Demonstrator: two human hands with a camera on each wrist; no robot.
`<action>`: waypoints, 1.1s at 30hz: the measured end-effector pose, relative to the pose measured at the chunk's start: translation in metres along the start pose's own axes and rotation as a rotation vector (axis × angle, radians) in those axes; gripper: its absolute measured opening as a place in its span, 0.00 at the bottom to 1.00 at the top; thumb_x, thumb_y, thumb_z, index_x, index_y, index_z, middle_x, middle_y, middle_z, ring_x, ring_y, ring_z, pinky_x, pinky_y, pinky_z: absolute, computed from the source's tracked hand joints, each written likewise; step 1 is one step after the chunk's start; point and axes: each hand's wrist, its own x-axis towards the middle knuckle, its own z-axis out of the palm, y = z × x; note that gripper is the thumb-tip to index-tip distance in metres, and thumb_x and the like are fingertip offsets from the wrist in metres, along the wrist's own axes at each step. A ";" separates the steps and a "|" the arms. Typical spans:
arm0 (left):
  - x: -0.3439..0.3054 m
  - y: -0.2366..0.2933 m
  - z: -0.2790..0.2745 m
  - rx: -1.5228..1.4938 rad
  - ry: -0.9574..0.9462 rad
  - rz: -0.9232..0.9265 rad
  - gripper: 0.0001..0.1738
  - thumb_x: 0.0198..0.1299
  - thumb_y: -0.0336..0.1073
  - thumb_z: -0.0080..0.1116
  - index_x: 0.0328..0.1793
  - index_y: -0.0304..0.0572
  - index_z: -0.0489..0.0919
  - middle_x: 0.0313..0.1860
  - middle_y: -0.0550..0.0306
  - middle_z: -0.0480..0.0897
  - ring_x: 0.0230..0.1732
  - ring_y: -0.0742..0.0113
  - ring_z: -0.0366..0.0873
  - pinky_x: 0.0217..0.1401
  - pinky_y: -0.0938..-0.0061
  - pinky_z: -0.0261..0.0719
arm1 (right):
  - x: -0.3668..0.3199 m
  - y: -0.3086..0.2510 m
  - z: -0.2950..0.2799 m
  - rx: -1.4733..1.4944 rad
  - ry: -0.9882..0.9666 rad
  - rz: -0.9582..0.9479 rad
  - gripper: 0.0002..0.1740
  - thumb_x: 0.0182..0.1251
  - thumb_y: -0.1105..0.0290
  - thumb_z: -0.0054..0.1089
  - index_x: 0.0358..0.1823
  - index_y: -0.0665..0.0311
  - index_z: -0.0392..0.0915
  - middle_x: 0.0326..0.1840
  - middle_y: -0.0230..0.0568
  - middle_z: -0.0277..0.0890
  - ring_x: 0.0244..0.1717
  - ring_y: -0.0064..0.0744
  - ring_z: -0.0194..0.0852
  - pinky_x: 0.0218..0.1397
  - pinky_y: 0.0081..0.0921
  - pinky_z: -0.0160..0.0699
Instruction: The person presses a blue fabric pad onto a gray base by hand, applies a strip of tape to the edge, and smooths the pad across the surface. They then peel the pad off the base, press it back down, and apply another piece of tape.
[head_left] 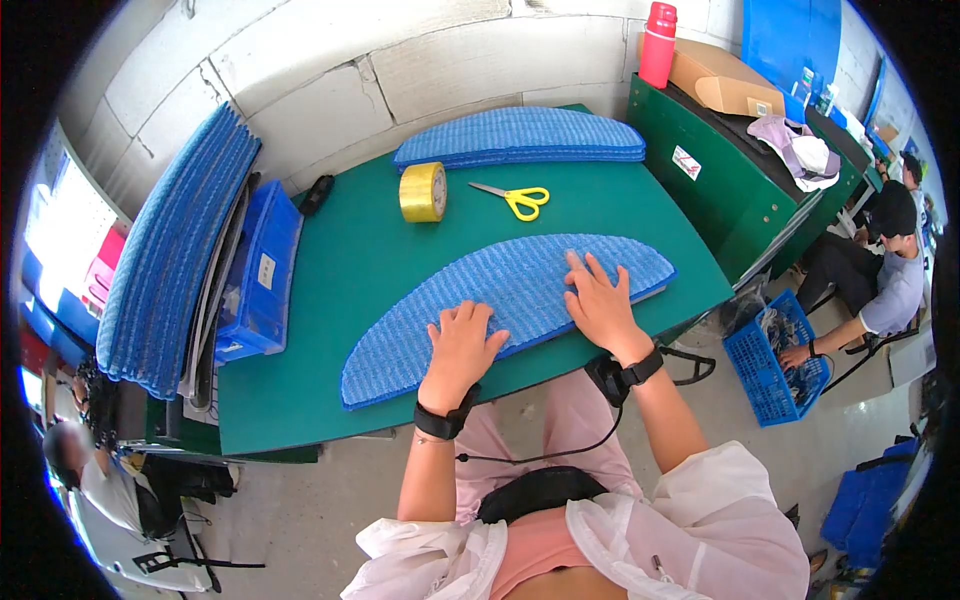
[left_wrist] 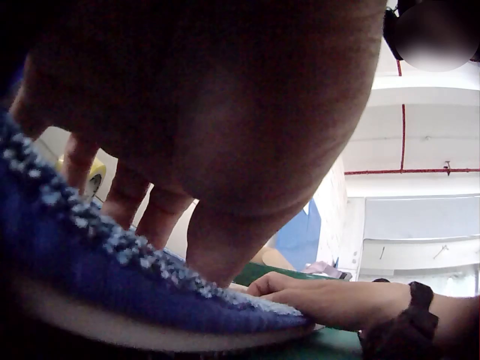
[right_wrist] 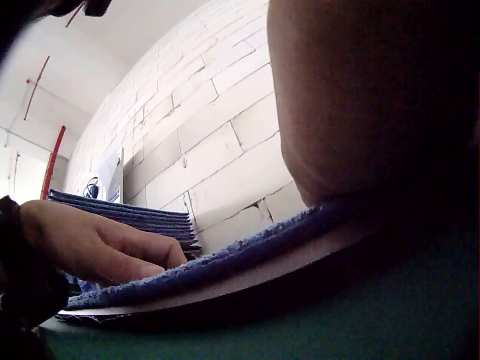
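A blue, half-moon-shaped textile pad (head_left: 520,275) with a ribbed, fuzzy top lies at the front of the green table (head_left: 340,260), its straight edge towards the person. The left hand (head_left: 458,350) rests on the pad near the middle of that edge, fingers spread. Further right, the right hand (head_left: 602,308) lies on the pad with its fingers spread and extended. In the left wrist view the left fingertips touch the fuzzy surface (left_wrist: 112,232). A pale layer (right_wrist: 247,283) shows beneath the pad's blue edge in the right wrist view.
Behind the pad are a yellow tape roll (head_left: 423,193), yellow-handled scissors (head_left: 522,203) and stacked blue pads (head_left: 520,138). A blue bin (head_left: 262,275) and more pads (head_left: 175,260) stand left. A green cabinet (head_left: 700,180) borders the right; seated people work beyond.
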 end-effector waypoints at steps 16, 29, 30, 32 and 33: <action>0.052 0.014 -0.089 0.038 -0.170 0.344 0.22 0.56 0.41 0.59 0.53 0.38 0.74 0.52 0.44 0.77 0.53 0.47 0.74 0.56 0.60 0.70 | -0.005 -0.006 0.000 -0.023 -0.007 0.024 0.20 0.62 0.64 0.49 0.55 0.63 0.65 0.61 0.39 0.67 0.68 0.44 0.56 0.59 0.67 0.49; 0.085 -0.007 0.015 0.150 -0.214 0.106 0.29 0.48 0.37 0.64 0.59 0.41 0.70 0.58 0.48 0.69 0.59 0.45 0.66 0.56 0.53 0.72 | 0.003 -0.007 -0.019 0.028 -0.145 0.072 0.21 0.62 0.63 0.50 0.56 0.61 0.64 0.57 0.40 0.69 0.68 0.45 0.57 0.60 0.70 0.47; 0.085 -0.009 0.016 0.135 -0.199 0.130 0.29 0.48 0.37 0.64 0.59 0.40 0.70 0.57 0.48 0.69 0.59 0.45 0.67 0.55 0.53 0.72 | 0.011 -0.008 -0.031 0.130 -0.277 0.126 0.20 0.62 0.63 0.50 0.53 0.62 0.65 0.56 0.40 0.70 0.66 0.46 0.58 0.60 0.71 0.47; 0.086 -0.011 0.015 0.120 -0.179 0.153 0.29 0.48 0.37 0.64 0.58 0.40 0.70 0.57 0.48 0.70 0.58 0.45 0.67 0.54 0.52 0.73 | 0.034 -0.011 -0.045 0.143 -0.247 0.090 0.18 0.62 0.63 0.50 0.51 0.62 0.65 0.53 0.40 0.71 0.64 0.47 0.60 0.59 0.71 0.48; 0.086 -0.010 0.014 0.121 -0.195 0.149 0.29 0.48 0.37 0.64 0.58 0.40 0.71 0.56 0.48 0.70 0.58 0.45 0.67 0.54 0.53 0.73 | 0.046 -0.013 -0.049 0.156 -0.215 0.058 0.17 0.62 0.62 0.51 0.48 0.63 0.65 0.51 0.40 0.72 0.63 0.48 0.61 0.59 0.72 0.48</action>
